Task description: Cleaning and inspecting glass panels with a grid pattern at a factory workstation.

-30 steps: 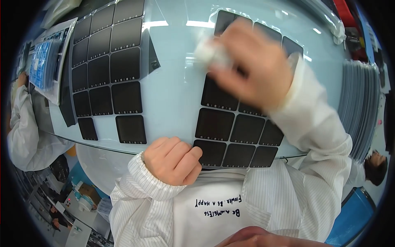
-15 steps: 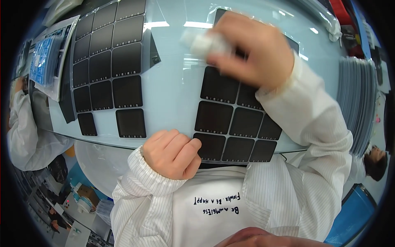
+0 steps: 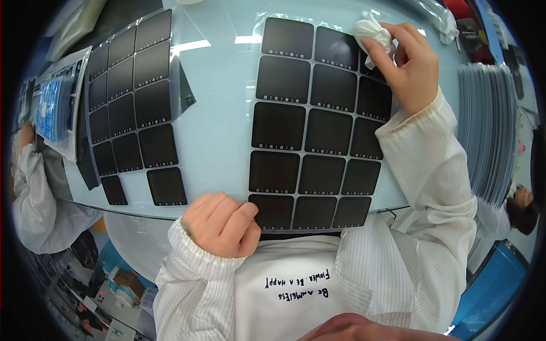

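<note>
Currently the sheet of black square panels [image 3: 318, 122] lies flat on the worktop [image 3: 219, 113], long axis running away from the person, near edge pinned by the curled left hand [image 3: 222, 224] while the right hand [image 3: 412, 65] pinches a white cloth [image 3: 372, 31] on its far right corner; uneven wiping pressure could skew or lift it.

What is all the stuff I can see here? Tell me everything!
Sheet of square tiles: one, black tiles, middle of the table.
Second tile sheet: one, black, left on the table.
Cloth: one, white, crumpled, on the first sheet's far right corner.
Table: one, pale blue.
Stack of trays: one, grey, far right.
Other people: one in white at left, another low at right.
Left hand: fist on the near edge of the sheet.
Right hand: holds the cloth.
</note>
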Action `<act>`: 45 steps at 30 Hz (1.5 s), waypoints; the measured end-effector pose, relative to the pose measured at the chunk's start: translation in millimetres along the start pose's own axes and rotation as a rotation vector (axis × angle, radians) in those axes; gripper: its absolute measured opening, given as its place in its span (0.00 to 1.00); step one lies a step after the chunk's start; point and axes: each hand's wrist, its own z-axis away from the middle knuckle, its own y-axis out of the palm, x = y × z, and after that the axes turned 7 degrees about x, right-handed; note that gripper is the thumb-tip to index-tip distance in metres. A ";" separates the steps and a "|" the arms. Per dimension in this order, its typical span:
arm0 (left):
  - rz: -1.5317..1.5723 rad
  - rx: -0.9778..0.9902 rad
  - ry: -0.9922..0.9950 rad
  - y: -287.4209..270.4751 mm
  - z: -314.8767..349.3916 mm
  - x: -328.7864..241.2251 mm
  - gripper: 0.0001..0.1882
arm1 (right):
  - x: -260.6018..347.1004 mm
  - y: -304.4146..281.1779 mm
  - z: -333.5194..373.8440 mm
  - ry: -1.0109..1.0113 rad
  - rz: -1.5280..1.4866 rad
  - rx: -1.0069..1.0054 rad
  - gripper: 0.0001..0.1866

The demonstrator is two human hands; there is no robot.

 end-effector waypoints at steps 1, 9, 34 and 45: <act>0.004 0.000 0.011 0.6 -1.0 0.1 0.11 | -0.4 -4.4 5.1 0.020 0.027 -0.002 0.15; -0.014 -0.033 -0.010 0.1 1.8 -0.7 0.10 | 56.5 -13.7 50.9 -0.282 -0.165 0.418 0.18; -0.005 -0.174 -0.036 8.6 12.0 5.1 0.06 | 68.5 -5.8 76.4 -0.345 -0.262 0.338 0.18; 0.066 -0.248 -0.063 15.0 11.7 7.9 0.05 | 83.4 -16.4 104.4 -0.321 -0.235 0.429 0.16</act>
